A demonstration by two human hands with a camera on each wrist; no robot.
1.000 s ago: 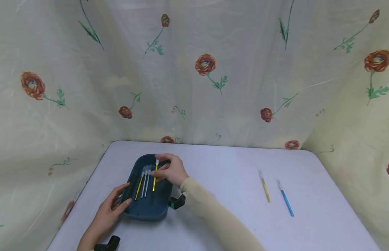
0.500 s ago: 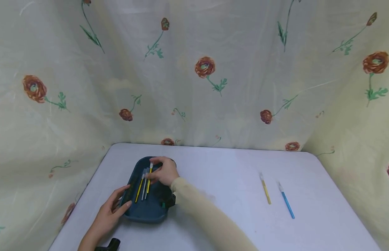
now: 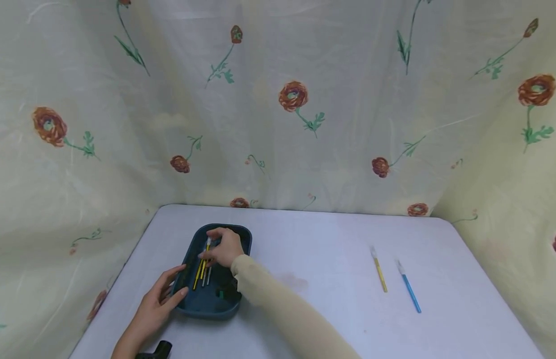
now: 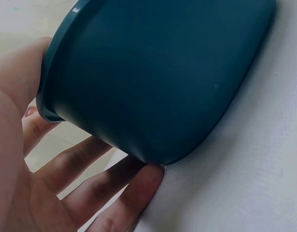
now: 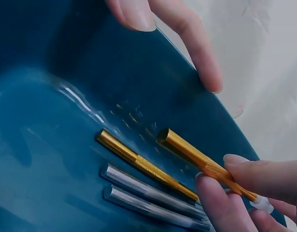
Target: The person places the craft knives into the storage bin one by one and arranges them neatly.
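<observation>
My left hand (image 3: 152, 304) grips the left wall of a dark blue tray (image 3: 197, 303), some fingers against its outer side (image 4: 162, 72) and the thumb over the rim. Over the tray, my right hand (image 3: 225, 249) pinches a gold craft knife (image 5: 187, 150) by its knurled grip, near its clear cap (image 5: 262, 205). The knife hangs tilted, its butt end apart from the tray floor. Just beside it lies another gold craft knife (image 5: 143, 164), then two silver craft knives (image 5: 148, 187) side by side. My right fingers partly hide these knives' capped ends.
On the right part of the white table (image 3: 314, 279) lie a yellow craft knife (image 3: 380, 274) and a blue craft knife (image 3: 411, 293), both with clear caps. A flowered cloth (image 3: 332, 149) hangs behind and at both sides.
My right hand has moved left across the tray with the gold craft knife, from right of the silver ones to near the other gold one. The left hand keeps its hold on the tray.
</observation>
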